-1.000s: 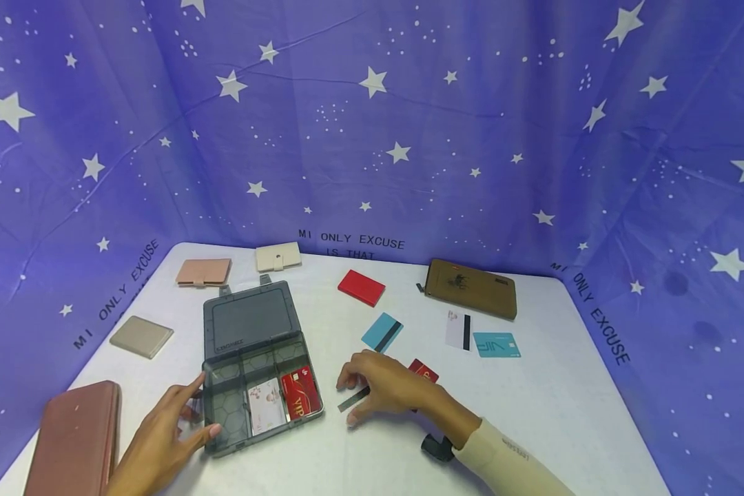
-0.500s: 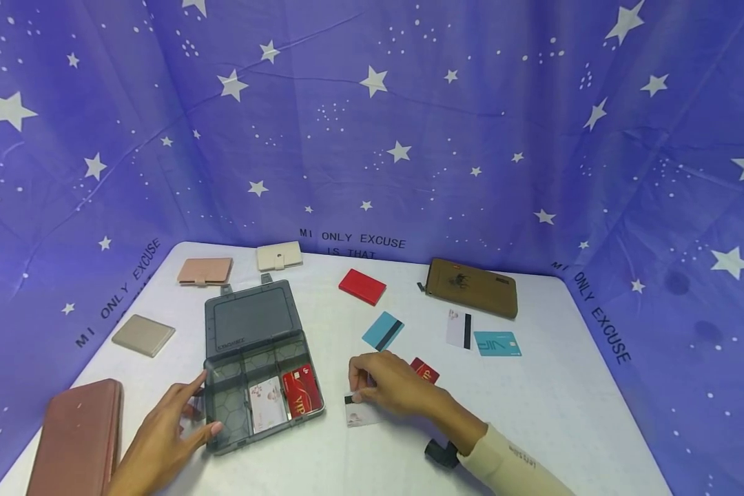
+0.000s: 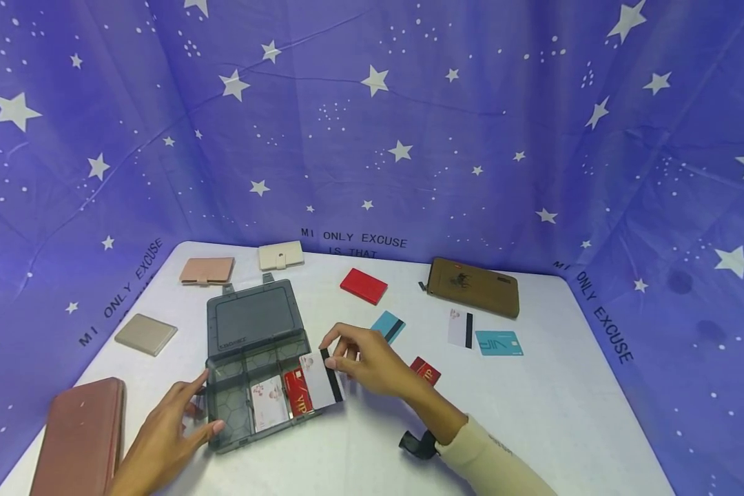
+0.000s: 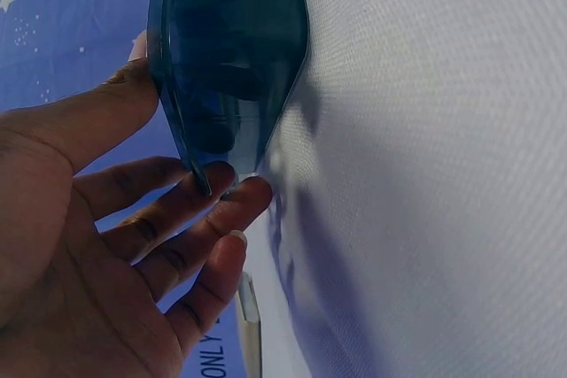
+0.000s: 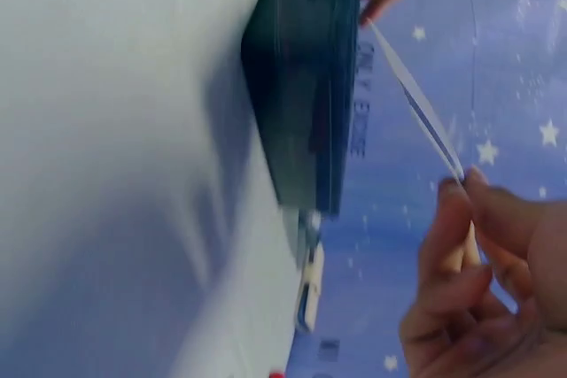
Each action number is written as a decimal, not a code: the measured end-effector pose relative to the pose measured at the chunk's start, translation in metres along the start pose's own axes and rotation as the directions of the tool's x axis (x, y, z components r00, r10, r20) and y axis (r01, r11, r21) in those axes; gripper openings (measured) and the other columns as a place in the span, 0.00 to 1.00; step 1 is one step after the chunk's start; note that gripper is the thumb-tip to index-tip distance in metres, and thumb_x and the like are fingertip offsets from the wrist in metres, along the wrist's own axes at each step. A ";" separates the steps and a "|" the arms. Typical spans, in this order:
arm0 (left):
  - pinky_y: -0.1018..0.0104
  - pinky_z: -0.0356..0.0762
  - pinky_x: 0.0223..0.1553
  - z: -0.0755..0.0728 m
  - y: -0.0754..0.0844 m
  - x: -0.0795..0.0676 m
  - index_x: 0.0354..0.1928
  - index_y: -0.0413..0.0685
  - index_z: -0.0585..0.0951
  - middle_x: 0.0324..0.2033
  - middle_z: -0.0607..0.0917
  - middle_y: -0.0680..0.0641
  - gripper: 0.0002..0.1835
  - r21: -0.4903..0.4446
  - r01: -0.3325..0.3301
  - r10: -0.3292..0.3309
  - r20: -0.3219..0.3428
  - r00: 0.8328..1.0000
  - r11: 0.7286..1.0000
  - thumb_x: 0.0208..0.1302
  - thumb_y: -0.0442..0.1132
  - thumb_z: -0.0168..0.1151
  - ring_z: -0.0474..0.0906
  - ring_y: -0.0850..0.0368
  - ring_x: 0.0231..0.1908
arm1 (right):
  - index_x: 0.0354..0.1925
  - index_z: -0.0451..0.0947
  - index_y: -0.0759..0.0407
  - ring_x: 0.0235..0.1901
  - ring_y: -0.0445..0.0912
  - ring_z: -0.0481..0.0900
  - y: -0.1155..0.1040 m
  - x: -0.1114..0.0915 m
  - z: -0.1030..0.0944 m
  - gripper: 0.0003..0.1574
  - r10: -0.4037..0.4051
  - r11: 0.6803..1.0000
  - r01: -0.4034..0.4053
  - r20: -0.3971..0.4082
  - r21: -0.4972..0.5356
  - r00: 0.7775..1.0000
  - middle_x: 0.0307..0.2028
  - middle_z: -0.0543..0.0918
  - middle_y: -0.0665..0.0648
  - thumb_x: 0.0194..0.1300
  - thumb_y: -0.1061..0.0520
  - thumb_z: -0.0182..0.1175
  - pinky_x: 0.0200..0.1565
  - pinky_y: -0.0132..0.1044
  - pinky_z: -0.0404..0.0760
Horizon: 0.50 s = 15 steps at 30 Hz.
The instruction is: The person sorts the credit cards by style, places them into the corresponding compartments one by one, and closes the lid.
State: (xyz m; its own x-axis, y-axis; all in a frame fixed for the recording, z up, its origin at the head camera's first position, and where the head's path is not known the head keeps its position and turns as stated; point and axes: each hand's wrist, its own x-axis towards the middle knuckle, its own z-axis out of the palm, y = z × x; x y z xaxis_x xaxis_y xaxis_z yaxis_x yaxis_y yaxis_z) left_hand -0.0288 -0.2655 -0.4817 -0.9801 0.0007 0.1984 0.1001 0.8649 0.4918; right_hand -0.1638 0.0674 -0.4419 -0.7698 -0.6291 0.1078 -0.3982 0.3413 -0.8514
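A dark translucent plastic compartment box [image 3: 231, 441] lies with its lid [image 3: 254, 318] up and back. Inside are a white card [image 3: 269, 404] and a red VIP card [image 3: 295, 391] in neighbouring compartments. My left hand [image 3: 164, 434] holds the box's left side, thumb over the rim; in the left wrist view the fingers [image 4: 226, 214] bend against its corner. Between thumb and fingertips, my right hand [image 3: 368, 358] pinches a white card with a black stripe [image 3: 317, 380]. This card is tilted above the box's right compartment, partly covering the red card; the right wrist view shows it edge-on.
Blue cards [image 3: 499, 343], a striped white card [image 3: 460, 328] and a red card [image 3: 426, 370] lie to the right. A brown zip wallet [image 3: 474, 288] and red case [image 3: 364, 286] are behind. Small wallets [image 3: 145, 334] and a large brown wallet [image 3: 77, 437] flank the box's left.
My right hand has picked the striped white card up off the table and carried it left over the box. The left hand has stayed at the box's side.
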 end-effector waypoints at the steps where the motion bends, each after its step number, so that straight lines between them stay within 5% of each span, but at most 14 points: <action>1: 0.69 0.70 0.29 0.000 0.000 0.000 0.72 0.45 0.67 0.50 0.78 0.49 0.46 0.000 0.000 0.000 0.000 1.000 1.000 0.52 0.49 0.77 0.74 0.65 0.36 | 0.47 0.79 0.44 0.20 0.42 0.76 -0.001 0.004 0.006 0.14 0.007 1.000 -0.006 -0.026 0.005 1.000 0.27 0.85 0.50 0.64 0.56 0.68 0.24 0.33 0.76; 9: 0.70 0.69 0.29 -0.001 0.003 0.000 0.72 0.45 0.67 0.50 0.78 0.49 0.45 -0.009 0.002 -0.002 0.009 1.000 1.000 0.54 0.50 0.76 0.74 0.65 0.35 | 0.45 0.80 0.44 0.17 0.38 0.71 -0.011 0.027 0.052 0.13 -0.052 0.996 0.044 -0.122 -0.074 0.991 0.26 0.84 0.40 0.62 0.53 0.70 0.19 0.29 0.70; 15: 0.69 0.70 0.29 -0.002 0.004 0.001 0.72 0.46 0.67 0.51 0.77 0.49 0.45 0.003 0.026 -0.026 0.028 0.999 1.000 0.55 0.51 0.75 0.76 0.62 0.37 | 0.46 0.81 0.46 0.21 0.28 0.73 -0.017 0.036 0.078 0.12 -0.180 0.946 0.144 -0.100 -0.292 0.979 0.28 0.86 0.41 0.64 0.51 0.69 0.24 0.22 0.70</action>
State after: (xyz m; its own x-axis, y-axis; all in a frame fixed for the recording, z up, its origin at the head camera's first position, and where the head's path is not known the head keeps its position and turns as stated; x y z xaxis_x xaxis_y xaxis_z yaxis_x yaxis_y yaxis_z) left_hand -0.0289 -0.2633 -0.4782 -0.9868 -0.0074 0.1615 0.0744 0.8664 0.4937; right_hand -0.1460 -0.0152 -0.4632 -0.7315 -0.6073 0.3099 -0.6329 0.4358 -0.6400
